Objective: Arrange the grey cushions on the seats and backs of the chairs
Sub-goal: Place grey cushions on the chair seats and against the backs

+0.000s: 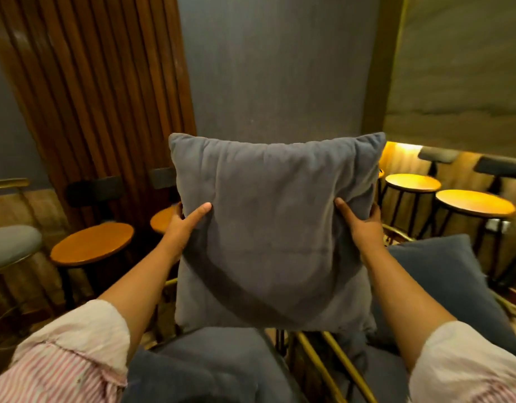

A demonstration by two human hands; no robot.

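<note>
I see the grey cushion (275,228) upright in mid-air over the chairs, left hand (183,225) and right hand (362,225) each pinching a side edge, probably squaring it for a chair back.

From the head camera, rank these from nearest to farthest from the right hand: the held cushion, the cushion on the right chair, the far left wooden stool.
1. Held cushion, gripped by the right hand.
2. Chair cushion, just right, below.
3. Wooden stool, far left.
</note>
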